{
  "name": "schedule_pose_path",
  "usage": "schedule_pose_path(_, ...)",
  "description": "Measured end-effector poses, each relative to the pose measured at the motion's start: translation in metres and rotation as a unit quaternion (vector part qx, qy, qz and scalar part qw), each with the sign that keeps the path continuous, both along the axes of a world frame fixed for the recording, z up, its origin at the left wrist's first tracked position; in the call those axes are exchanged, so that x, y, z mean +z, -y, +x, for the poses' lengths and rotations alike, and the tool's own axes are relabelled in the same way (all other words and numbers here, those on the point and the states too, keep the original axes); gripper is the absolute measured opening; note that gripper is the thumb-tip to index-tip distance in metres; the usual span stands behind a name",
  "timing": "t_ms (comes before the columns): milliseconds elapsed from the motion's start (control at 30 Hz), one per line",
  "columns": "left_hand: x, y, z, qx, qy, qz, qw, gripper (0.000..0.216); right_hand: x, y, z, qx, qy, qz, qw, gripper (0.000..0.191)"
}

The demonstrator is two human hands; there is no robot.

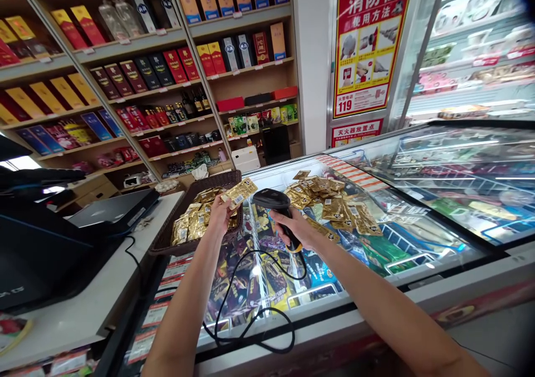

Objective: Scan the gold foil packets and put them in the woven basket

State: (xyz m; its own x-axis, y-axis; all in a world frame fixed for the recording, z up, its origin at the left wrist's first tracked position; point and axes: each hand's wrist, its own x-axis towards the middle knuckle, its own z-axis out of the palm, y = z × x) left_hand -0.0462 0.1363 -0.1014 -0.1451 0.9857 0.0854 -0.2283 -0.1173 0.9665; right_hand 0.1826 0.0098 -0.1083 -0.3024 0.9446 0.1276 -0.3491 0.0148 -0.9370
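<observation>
My left hand (220, 214) pinches a gold foil packet (239, 192) by its lower left end, with a barcode label on the side towards me. In my right hand (297, 226) is a black barcode scanner (271, 199), fingers wrapped round its handle and its head pointing left at the packet. A gap separates scanner and packet. Beneath my left hand stands a brown wicker basket (167, 235) holding several gold packets (196, 221). More gold packets (334, 207) lie in a loose heap on the freezer's glass top, right of the scanner.
A black cable (234, 271) loops from the scanner across the glass-topped chest freezer (326, 310). On the left, a white counter (90, 310) bears a black checkout machine (37, 249). Shelves of boxed goods (159, 68) and a red fire hydrant poster (371, 45) are behind.
</observation>
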Motion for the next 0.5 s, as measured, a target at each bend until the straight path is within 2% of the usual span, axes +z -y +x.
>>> schedule_pose_path(267,0.0028,0.0021,0.0034,0.006,0.031,-0.011,0.999,0.029,0.0011,0.0013,0.0009,0.03,0.045,0.036,0.998,0.051)
schedule_pose_path(500,0.0022,0.0011,0.0041,0.012,0.037,-0.013,0.999,0.025,0.0049,0.0044,0.0006,0.033,0.063,0.021,0.997,0.052)
